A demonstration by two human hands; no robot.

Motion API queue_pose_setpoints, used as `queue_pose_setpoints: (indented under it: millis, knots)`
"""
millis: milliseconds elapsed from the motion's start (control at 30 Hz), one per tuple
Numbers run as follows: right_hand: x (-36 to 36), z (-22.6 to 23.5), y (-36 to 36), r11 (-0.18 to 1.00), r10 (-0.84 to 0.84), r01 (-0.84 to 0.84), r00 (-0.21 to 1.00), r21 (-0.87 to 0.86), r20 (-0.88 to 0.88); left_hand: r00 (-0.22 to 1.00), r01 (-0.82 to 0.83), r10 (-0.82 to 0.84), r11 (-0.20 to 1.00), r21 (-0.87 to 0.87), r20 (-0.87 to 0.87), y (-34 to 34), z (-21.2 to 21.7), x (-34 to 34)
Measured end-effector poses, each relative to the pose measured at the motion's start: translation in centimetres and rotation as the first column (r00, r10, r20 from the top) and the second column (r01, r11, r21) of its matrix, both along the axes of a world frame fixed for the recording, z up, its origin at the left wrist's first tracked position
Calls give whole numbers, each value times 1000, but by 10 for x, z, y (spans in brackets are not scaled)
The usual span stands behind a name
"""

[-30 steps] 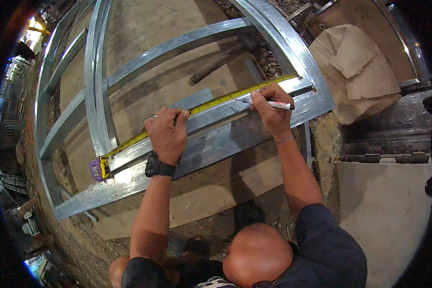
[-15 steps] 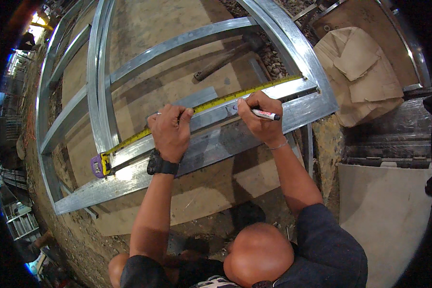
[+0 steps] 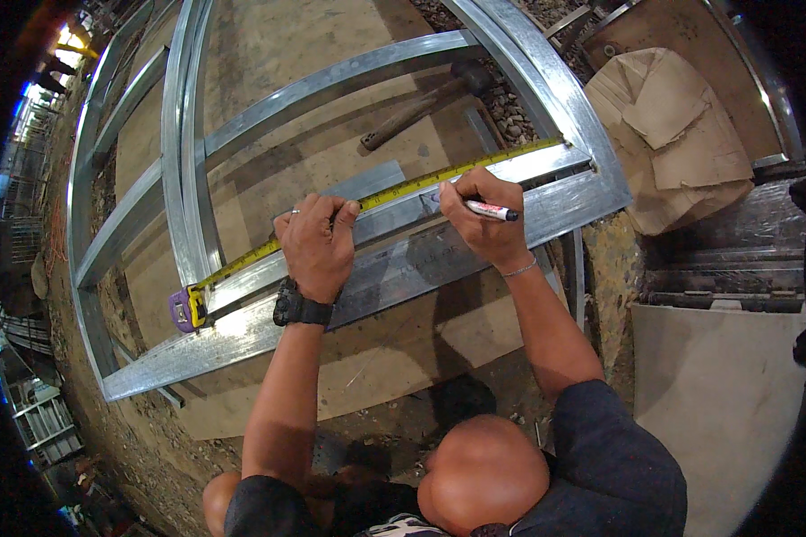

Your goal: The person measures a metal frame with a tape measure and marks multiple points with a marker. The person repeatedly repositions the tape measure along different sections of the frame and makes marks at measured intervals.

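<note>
A yellow blade (image 3: 425, 182) runs out of a purple and yellow tape measure (image 3: 186, 310) along a shiny metal bar (image 3: 385, 217) of a welded frame. Its case rests at the bar's left end, and the blade reaches the right corner of the frame. My left hand (image 3: 317, 246) is closed over the blade near its middle, thumb pressed on the yellow strip. In my right hand (image 3: 484, 224) is a white marker pen (image 3: 487, 210) with a dark end, pinched between the fingers. That hand leans on the bar just below the blade; the pen's tip is mostly hidden by the fingers.
Long metal tubes (image 3: 340, 76) cross the frame, which lies over brown boards (image 3: 269, 116). Inside it lies a hammer (image 3: 421, 112) with a wooden handle. Crumpled brown paper (image 3: 681, 148) sits at the right, above a pale flat panel (image 3: 716, 394). Gravelly ground (image 3: 143, 438) shows at lower left.
My right hand has shifted very slightly up and left with the marker pen. My left hand and the tape measure stay in place.
</note>
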State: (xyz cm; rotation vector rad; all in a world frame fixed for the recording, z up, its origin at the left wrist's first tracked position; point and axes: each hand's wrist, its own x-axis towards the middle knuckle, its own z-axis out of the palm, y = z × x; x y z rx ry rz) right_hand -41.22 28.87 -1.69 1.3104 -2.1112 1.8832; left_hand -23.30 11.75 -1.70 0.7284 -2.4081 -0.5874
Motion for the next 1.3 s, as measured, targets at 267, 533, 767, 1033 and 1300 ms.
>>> queue_pose_setpoints:
  millis: [267,533,767,1033,1300]
  knots:
    - [0,-1,-1,1000,5,-5,1000,-17,-2,999,9,-10,1000,8,36,-1,1,2]
    - [-2,-6,2,1000,-31,31,999,1,-28,1000,8,-8,1000,3,24,1,3,1]
    - [-9,-7,12,971,76,87,775,-225,627,1000,6,-6,1000,0,29,-1,0,2]
    - [-11,-7,2,984,-172,161,972,-78,-162,1000,5,-5,1000,-1,23,-1,1,1]
    - [-10,-13,-8,945,-206,283,905,165,-371,1000,8,-9,1000,20,21,-1,-2,1]
